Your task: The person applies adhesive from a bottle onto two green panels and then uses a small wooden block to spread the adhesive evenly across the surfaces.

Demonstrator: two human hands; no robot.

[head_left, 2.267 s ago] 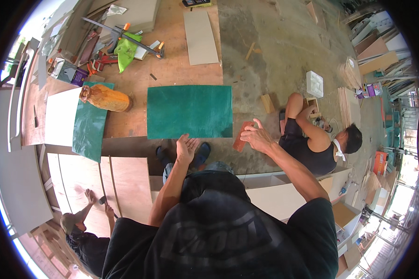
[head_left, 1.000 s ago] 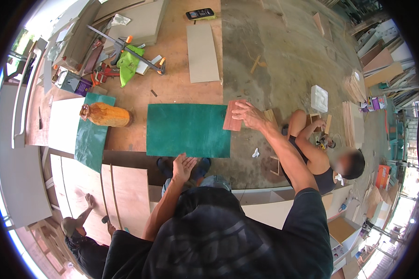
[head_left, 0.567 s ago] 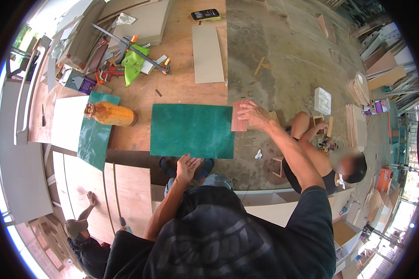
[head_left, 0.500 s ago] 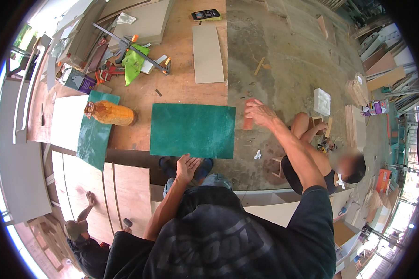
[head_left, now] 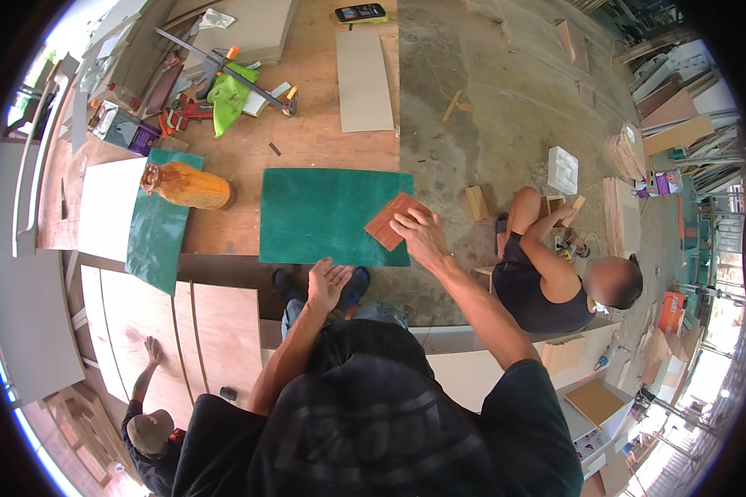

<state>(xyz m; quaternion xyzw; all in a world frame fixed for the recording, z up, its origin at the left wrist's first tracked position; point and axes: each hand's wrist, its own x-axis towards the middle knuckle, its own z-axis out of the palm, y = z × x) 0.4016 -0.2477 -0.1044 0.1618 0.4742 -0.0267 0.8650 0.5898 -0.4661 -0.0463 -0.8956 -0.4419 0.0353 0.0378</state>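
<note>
My right hand (head_left: 420, 233) presses a small reddish-brown sanding sheet (head_left: 392, 219) flat on the right part of a green board (head_left: 327, 214) that lies on the plywood floor. My left hand (head_left: 327, 282) hovers with spread fingers just below the board's near edge and holds nothing.
An orange carved wooden log (head_left: 186, 186) lies left of the board on another green sheet (head_left: 159, 224). Clamps and tools (head_left: 224, 83) and a grey panel (head_left: 363, 79) lie beyond. One person (head_left: 555, 273) sits at right; another person (head_left: 149, 414) crouches at lower left.
My right hand has carried the sanding sheet from the board's upper right corner down and left onto the green surface. The left hand stays by the near edge.
</note>
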